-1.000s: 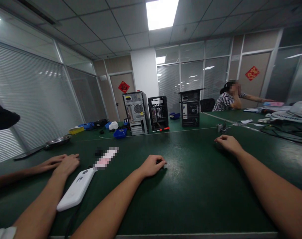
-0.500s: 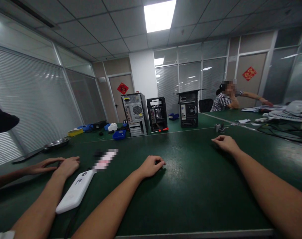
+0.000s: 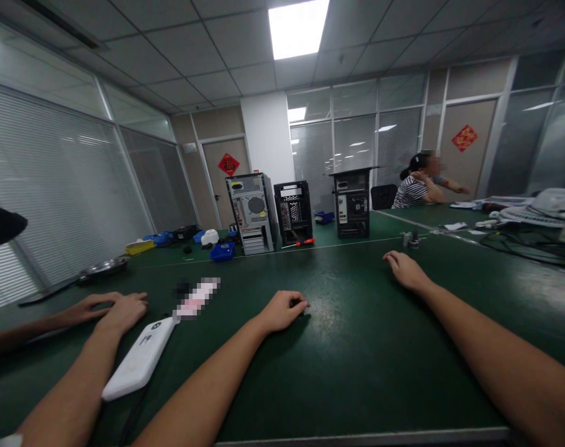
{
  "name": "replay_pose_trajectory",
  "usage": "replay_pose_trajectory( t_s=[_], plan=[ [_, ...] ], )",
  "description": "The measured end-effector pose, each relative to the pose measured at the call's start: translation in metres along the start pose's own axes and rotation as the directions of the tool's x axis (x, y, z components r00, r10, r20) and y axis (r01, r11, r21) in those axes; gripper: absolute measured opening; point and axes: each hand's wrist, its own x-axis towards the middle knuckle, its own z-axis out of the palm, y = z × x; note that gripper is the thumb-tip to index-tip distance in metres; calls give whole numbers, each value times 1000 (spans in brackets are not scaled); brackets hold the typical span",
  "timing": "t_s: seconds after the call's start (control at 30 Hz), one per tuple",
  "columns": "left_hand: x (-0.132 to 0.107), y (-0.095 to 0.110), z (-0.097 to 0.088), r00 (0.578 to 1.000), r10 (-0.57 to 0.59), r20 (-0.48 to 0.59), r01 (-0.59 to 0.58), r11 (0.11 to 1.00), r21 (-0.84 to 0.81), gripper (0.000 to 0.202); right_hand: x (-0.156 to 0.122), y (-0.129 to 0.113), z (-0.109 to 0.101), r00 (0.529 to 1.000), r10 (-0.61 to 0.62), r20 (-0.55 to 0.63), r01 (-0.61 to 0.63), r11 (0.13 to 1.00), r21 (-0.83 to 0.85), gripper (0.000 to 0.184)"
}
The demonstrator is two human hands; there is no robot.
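My left hand (image 3: 285,309) rests on the green table (image 3: 357,354), its fingers curled in toward the thumb. Whatever is between those fingers, if anything, is too dark and small to make out. Farther right, my right hand (image 3: 406,272) lies low over the table with its fingers stretched forward and nothing visible in them. Closest to it are small metal parts (image 3: 411,239), standing just beyond the fingertips and apart from them. A white phone-like device (image 3: 140,359) lies left of my left forearm.
Across the table stand a silver-grey computer case (image 3: 251,214), an open black case (image 3: 294,214) and another black case (image 3: 352,205). A red-handled screwdriver (image 3: 305,241) lies before them. Other people's hands (image 3: 126,310) rest at left. A person (image 3: 410,189) sits far right near cables (image 3: 524,242).
My right hand has moved left, and its fingers look more extended. My left hand stays in place. The seated person at far right has drawn an outstretched arm back somewhat.
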Motion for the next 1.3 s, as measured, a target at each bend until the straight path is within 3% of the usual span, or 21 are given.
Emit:
replay_pose_trajectory(
  t_s=[0.13,0.23,0.33,0.43,0.5,0.67,0.9,1.13,1.2,1.3],
  plan=[
    [-1,2,-1,1000,-3,-7,3,1000,-10,36,-10,-64,-2,958,-272,87,267,961,73,32],
    [-2,2,-1,1000,4,-18,-4,1000,-23,39,-28,-122,3,867,-472,158,450,879,158,31],
    [-3,5,-2,999,25,-36,-26,1000,-6,41,-52,-171,13,740,-627,244,593,779,202,27],
    [-4,11,-2,997,79,-17,-79,997,25,39,-72,-200,26,635,-717,289,684,695,222,26],
    [-5,13,-2,993,120,8,-120,992,37,35,-80,-207,33,615,-740,273,708,670,223,25],
    [-4,10,2,992,129,-9,-129,992,9,23,-84,-205,38,661,-721,206,682,693,235,25],
    [-2,11,2,993,91,-78,-90,996,25,21,-74,-200,39,637,-743,208,715,669,203,46],
    [2,1,4,990,8,-141,-11,1000,-25,16,-50,-165,32,843,-538,4,524,822,224,33],
    [2,-1,5,991,10,-136,-19,998,-65,15,-50,-163,27,855,-518,-38,511,826,236,32],
    [1,1,5,993,12,-119,-24,995,-102,15,-58,-173,18,826,-563,-25,553,802,227,29]
  ],
)
